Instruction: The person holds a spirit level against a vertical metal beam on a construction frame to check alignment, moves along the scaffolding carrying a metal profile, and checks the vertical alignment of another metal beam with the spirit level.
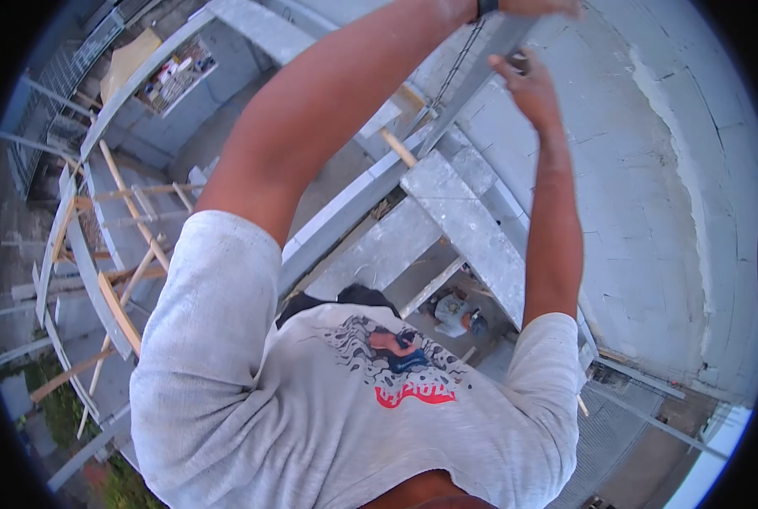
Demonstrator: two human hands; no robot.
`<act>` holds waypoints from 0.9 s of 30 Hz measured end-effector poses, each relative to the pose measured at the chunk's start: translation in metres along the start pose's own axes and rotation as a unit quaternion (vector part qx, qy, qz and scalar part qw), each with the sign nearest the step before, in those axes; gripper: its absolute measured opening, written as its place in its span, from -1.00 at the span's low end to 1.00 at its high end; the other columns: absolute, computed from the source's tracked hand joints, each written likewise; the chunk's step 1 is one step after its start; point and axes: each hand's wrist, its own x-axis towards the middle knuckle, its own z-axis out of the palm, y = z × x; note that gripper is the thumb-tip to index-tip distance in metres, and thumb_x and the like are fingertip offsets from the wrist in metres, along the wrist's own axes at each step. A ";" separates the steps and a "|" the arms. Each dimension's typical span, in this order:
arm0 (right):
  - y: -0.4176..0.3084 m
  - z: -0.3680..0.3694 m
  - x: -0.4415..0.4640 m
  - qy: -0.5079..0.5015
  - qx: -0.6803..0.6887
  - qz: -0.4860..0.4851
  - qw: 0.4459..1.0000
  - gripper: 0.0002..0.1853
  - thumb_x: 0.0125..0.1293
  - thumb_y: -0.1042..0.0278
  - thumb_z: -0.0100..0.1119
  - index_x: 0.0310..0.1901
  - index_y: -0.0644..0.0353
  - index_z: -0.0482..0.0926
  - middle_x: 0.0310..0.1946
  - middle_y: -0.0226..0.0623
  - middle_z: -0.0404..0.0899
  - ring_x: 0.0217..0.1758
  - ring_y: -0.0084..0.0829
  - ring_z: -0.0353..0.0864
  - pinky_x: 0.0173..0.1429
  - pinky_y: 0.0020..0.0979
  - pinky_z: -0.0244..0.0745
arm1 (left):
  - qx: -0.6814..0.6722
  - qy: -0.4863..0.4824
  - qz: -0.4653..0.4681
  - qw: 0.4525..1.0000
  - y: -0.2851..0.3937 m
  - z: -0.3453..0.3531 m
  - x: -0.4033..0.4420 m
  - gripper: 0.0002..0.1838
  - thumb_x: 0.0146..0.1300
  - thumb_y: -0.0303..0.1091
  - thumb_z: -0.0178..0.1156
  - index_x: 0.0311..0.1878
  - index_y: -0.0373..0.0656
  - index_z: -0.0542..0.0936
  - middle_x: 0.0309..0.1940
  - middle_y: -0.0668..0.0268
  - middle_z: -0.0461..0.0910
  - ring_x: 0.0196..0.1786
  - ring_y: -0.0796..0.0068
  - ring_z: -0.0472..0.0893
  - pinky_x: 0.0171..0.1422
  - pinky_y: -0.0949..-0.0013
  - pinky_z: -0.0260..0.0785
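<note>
A long grey beam (472,89) slants from the middle of the view up to the top edge. My left hand (538,7) is at the beam's upper end, partly cut off by the frame and smeared by motion; a dark band circles that wrist. Just below it, my right hand (529,92) is beside the beam, its thumb near the beam's edge. The fingers of that hand curl around something small and dark that I cannot make out. Thin dark twisted rods (459,69) run alongside the beam on its left.
Below me are grey scaffold boards (472,225) above an opening. Through it a person in a light shirt (453,316) is visible lower down. A pale block wall (633,195) stands at right. Wooden poles (124,191) and curved framing (82,225) fill the left side.
</note>
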 end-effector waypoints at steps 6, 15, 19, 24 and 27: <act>-0.085 -0.114 -0.037 0.090 -0.044 -0.073 0.992 -0.49 0.38 0.29 0.19 0.33 0.20 0.44 0.13 -0.09 0.65 0.16 -0.27 0.65 0.27 -0.33 0.48 | -0.060 -0.006 -0.226 0.972 -0.067 0.097 -0.127 -0.55 0.01 -0.11 0.45 -0.09 -0.17 0.66 -0.23 0.15 0.73 -0.11 0.25 0.70 0.08 0.27 0.50; -0.129 -0.087 0.022 0.200 -0.151 -0.097 0.963 -0.11 0.09 -0.30 0.45 0.17 0.43 0.54 0.10 0.02 0.62 0.16 -0.17 0.61 0.31 -0.29 0.41 | -0.021 -0.060 -0.273 0.960 -0.075 0.111 -0.127 -0.29 0.06 0.01 0.46 0.20 -0.22 0.50 -0.01 0.01 0.64 0.06 0.04 0.63 0.19 0.17 0.44; -0.042 -0.044 0.051 0.149 -0.115 -0.054 0.981 -0.25 0.15 -0.17 0.47 0.09 0.43 0.57 -0.01 -0.06 0.65 0.05 -0.24 0.60 0.20 -0.29 0.43 | -0.006 -0.017 -0.308 0.951 -0.090 0.108 -0.194 -0.02 0.11 0.12 0.42 0.46 -0.28 0.25 0.32 -0.09 0.44 0.35 0.02 0.46 0.42 0.20 0.31; 0.033 0.009 0.042 0.098 0.031 -0.020 0.994 -0.51 0.19 0.18 0.51 0.00 0.40 0.59 -0.07 -0.16 0.66 -0.01 -0.35 0.58 0.16 -0.33 0.45 | -0.111 0.079 -0.540 0.830 -0.045 0.056 -0.382 -0.13 0.20 0.10 0.36 0.43 -0.27 0.35 0.32 -0.03 0.46 0.38 0.13 0.46 0.46 0.18 0.28; 0.086 0.036 0.036 0.056 0.051 0.014 0.997 -0.49 0.19 0.16 0.50 0.02 0.37 0.58 -0.07 -0.17 0.65 0.00 -0.35 0.57 0.17 -0.33 0.43 | 0.039 -0.012 -0.683 0.729 -0.013 0.050 -0.591 -0.10 0.17 0.29 0.29 0.35 -0.28 0.44 0.28 -0.04 0.50 0.35 0.09 0.48 0.42 0.14 0.30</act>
